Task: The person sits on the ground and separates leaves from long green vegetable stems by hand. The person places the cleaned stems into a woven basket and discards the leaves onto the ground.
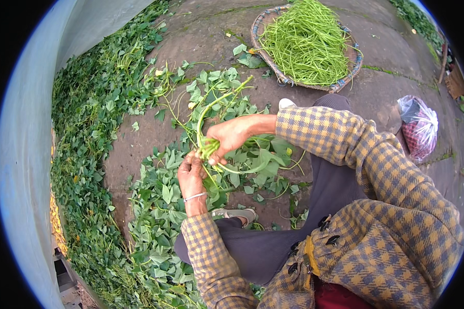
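My right hand (232, 134) is closed around a small bunch of green stems (208, 148), whose ends show at the thumb. A longer, thicker vine stem (203, 116) curves upward beside that fist. My left hand (191, 179), with a light bangle at the wrist, meets the bunch from the lower left. Its fingertips pinch together at a stem; the exact hold is partly hidden. Large green leaves (261, 162) hang just below and right of the right hand. Beneath both hands lies a pile of leafy vines (166, 197), resembling sweet potato vines.
A round woven tray (268, 63) heaped with stripped green stems (305, 42) sits at the top. Leafy vines (89, 154) form a long bank at left beside a pale sheet (27, 154). A tied plastic bag (417, 127) rests at right. My shoe (236, 214) touches the leaf pile.
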Demonstrator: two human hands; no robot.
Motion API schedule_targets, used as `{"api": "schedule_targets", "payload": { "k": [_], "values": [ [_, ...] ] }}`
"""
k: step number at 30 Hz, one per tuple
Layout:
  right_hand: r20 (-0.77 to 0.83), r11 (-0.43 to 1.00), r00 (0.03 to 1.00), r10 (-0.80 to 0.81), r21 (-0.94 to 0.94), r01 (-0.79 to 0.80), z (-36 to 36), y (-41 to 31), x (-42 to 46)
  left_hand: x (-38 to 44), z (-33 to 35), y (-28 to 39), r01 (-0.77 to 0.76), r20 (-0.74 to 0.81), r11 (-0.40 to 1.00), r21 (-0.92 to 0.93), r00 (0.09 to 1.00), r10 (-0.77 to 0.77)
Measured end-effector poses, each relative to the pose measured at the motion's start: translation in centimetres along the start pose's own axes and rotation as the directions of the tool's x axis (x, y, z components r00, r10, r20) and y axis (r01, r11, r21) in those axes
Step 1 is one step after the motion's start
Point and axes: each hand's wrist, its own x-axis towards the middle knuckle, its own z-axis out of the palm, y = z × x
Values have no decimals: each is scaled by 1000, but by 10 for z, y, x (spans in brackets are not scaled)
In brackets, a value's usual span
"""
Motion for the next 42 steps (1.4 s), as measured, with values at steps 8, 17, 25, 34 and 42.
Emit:
{"api": "schedule_targets", "payload": {
  "k": [8, 17, 25, 34, 42],
  "values": [
    [123, 992, 992, 30, -129, -14, 1, -7, -2, 0, -4, 3, 103, 168, 985, -140, 983, -79],
    [46, 1000, 999, -11, -20, 12, 2, 5, 4, -1, -5, 11, -3, 92, 993, -115, 996, 14],
    [-480, 980, 855, 197, 120, -159, 17, 11, 13, -4, -3, 16, -228, -88, 968, -107, 972, 219],
    [-470, 759, 851, 234, 635, 142, -12, 31, 10, -6, -20, 22, -196, -62, 945, -261, 981, 186],
    [-385, 751, 901, 198, 650, 113, -7, 7, 7, -4, -12, 13, -145, 66, 965, -217, 984, 163]
  ]
}}
